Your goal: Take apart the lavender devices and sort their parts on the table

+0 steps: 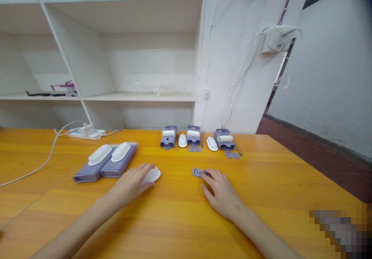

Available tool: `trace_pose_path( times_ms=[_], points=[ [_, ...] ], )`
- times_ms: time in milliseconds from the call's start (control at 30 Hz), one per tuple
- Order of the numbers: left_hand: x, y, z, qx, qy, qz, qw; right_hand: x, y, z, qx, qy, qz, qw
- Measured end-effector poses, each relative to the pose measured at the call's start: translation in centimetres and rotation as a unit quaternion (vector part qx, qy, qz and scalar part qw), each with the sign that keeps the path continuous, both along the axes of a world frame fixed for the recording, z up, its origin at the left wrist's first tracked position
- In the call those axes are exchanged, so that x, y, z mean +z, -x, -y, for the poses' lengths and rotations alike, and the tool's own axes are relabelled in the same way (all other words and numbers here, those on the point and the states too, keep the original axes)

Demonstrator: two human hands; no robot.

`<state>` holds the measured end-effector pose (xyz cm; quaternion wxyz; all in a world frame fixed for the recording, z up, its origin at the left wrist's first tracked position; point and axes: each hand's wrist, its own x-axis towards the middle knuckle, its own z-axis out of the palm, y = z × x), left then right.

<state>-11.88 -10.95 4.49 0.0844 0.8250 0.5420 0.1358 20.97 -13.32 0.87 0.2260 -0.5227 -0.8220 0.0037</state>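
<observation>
My left hand (137, 179) is closed around a white oval cap (152, 175), with the fingers on its far side and the thumb on the near side. My right hand (221, 192) reaches low over the table. Its fingertips touch a small flat purple plate with cut-out holes (197, 172), while the thumb stays apart from it. Left of my left hand lie two long purple cases, a nearer one (87, 172) and another beside it (114, 167). Each carries a white oval cap on top (100, 154).
Purple housings with white rollers (169, 134) stand along the table's back, with springs (202, 139), loose white caps (212, 143) and flat purple plates (231, 155) near them. A power strip (87, 133) with white cable sits back left. White shelving (139, 96) rises behind.
</observation>
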Motion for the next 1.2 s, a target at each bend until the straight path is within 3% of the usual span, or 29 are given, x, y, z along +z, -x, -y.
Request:
trace_pose_path(
  times_ms=[67, 167, 300, 467, 567, 767, 933, 1067, 1200],
  points=[
    [-1.1, 0.9, -2.1, 0.068, -0.067, -0.039, 0.995, 0.0, 0.1, 0.0, -0.001, 0.002, 0.0, 1.0],
    [-2.1, 0.9, -4.7, 0.108, -0.126, -0.089, 0.982, 0.0, 0.1, 0.0, -0.005, 0.002, 0.001, 1.0],
    [-2.5, -0.7, -8.1, 0.168, -0.136, -0.118, 0.969, 0.0, 0.1, 0.1, -0.008, 0.001, 0.006, 1.0],
    [-2.4, -2.8, -13.0, 0.229, -0.133, -0.092, 0.96, -0.1, 0.1, 0.0, -0.005, 0.005, 0.001, 1.0],
    [-2.3, -4.0, -14.9, 0.271, -0.142, -0.067, 0.95, -0.2, 0.0, -0.1, -0.002, 0.006, -0.01, 1.0],
    [-2.3, -4.2, -14.0, 0.292, -0.165, -0.047, 0.941, -0.2, -0.1, -0.1, 0.001, 0.008, -0.017, 1.0],
    [-2.9, -1.4, -12.7, 0.214, -0.135, -0.042, 0.966, -0.1, 0.0, -0.1, 0.004, 0.01, -0.018, 1.0],
    [-3.2, -0.1, -13.8, 0.197, -0.138, -0.026, 0.97, -0.2, 0.0, -0.1, 0.001, 0.011, -0.017, 1.0],
    [-3.4, -0.8, -15.6, 0.196, -0.151, -0.007, 0.969, -0.3, 0.0, -0.2, -0.001, 0.013, -0.014, 1.0]
  ],
)
